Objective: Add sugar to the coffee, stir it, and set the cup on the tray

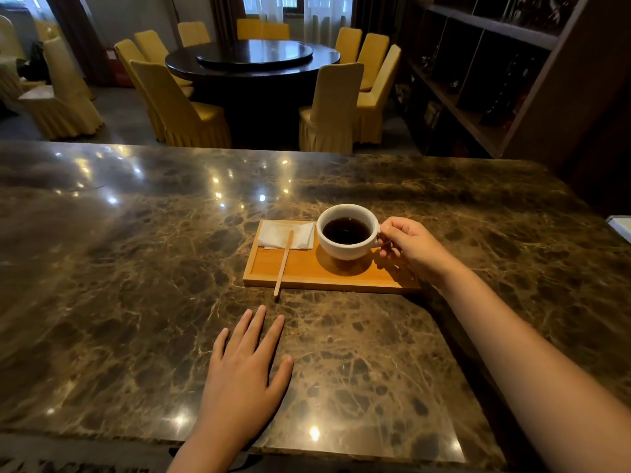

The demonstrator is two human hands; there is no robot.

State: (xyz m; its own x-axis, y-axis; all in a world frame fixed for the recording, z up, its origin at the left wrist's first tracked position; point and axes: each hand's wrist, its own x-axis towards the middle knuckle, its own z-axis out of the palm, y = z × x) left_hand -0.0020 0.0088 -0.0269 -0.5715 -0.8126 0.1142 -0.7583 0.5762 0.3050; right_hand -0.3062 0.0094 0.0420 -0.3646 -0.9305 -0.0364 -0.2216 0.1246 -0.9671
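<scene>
A white cup [345, 249] of dark coffee is over the right part of the wooden tray [307, 273]; whether it touches the tray I cannot tell. My right hand [409, 247] grips the cup's handle from the right. A white paper packet or napkin [286, 235] lies at the tray's far left corner. A wooden stir stick [284, 262] rests across it, its near end hanging over the tray's front edge. My left hand [244, 370] lies flat on the marble counter, fingers spread, below the stick and holding nothing.
The brown marble counter [136, 268] stretches wide to the left and front. A white object [621, 227] shows at the right edge. Beyond the counter stand yellow-covered chairs [181, 107] around a dark round table [252, 59], and dark shelving [495, 80] at the right.
</scene>
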